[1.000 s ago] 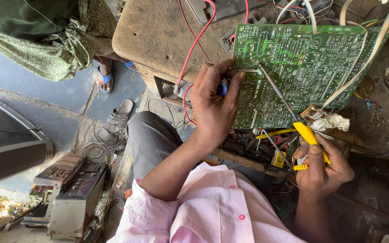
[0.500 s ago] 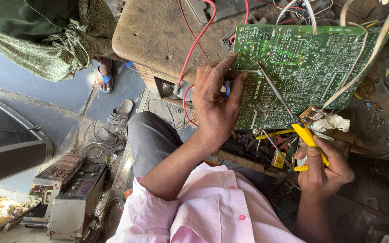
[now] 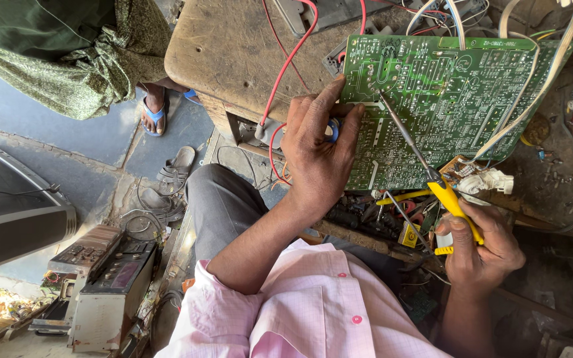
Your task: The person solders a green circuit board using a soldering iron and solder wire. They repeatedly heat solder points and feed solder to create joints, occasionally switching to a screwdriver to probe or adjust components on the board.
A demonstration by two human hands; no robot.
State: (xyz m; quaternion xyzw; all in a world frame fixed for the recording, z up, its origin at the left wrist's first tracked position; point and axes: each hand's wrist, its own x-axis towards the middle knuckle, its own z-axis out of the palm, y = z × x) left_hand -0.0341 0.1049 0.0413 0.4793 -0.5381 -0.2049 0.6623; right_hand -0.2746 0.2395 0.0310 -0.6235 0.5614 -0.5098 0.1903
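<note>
Little has moved since the earlier frame: my right hand (image 3: 482, 248) has shifted only slightly and its tool tip sits at nearly the same spot on the board, while my left hand (image 3: 316, 156) has kept its place.

That left hand's grip is closed on the left edge of the large green printed circuit board (image 3: 452, 99), thumb lying on the solder face, fingers curled behind the edge, beside a small blue part that I cannot identify. This board lies tilted, copper side up, over the near right part of the worn wooden table (image 3: 233, 53), reaching past its near edge.

My right hand's grip is clenched around the yellow plastic handle of a long thin-shafted metal screwdriver (image 3: 426, 172); its shaft runs up and left, tip touching the board's upper left area. Red wires (image 3: 286, 66) cross the table's near edge by my left hand. White cables (image 3: 532, 86) curve over the board's right side.
</note>
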